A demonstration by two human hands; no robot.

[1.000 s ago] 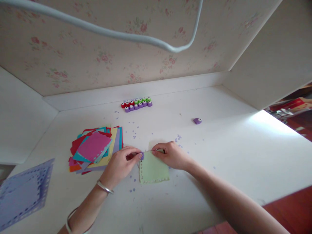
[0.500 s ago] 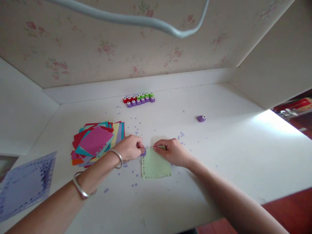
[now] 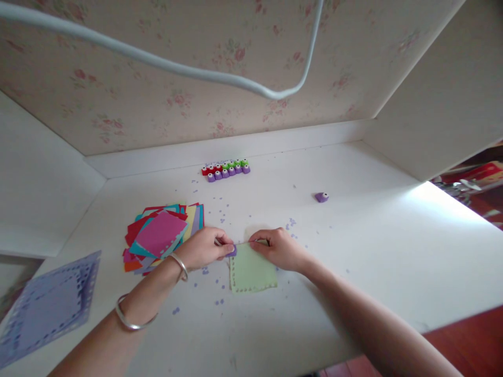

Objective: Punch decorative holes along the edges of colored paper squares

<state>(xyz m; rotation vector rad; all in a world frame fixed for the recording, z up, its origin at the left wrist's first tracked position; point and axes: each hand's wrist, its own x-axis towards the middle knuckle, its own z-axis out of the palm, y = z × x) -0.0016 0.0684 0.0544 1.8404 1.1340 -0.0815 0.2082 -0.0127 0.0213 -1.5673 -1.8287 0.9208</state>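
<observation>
A pale green paper square [image 3: 255, 269] lies in front of me, with small punched holes along its left and bottom edges. My left hand [image 3: 207, 245] is closed on a small purple paper punch [image 3: 233, 251] at the paper's top left corner; the fingers partly cover the punch. My right hand [image 3: 281, 248] pinches the top edge of the paper between thumb and forefinger. Two silver bangles [image 3: 133, 314] circle the left wrist and forearm.
Colored paper sheets [image 3: 161, 233] are piled at left. Punched lilac papers [image 3: 51, 309] lie at the far left. Several red, green and purple punches [image 3: 225, 174] stand in rows near the wall; another purple punch [image 3: 321, 197] lies right. Lilac paper bits [image 3: 291, 222] are scattered about.
The camera view has tilted up and shifted slightly. My left fingers have shifted on the punch, with the thumb now extended along it. The right hand keeps its pinch on the paper.
</observation>
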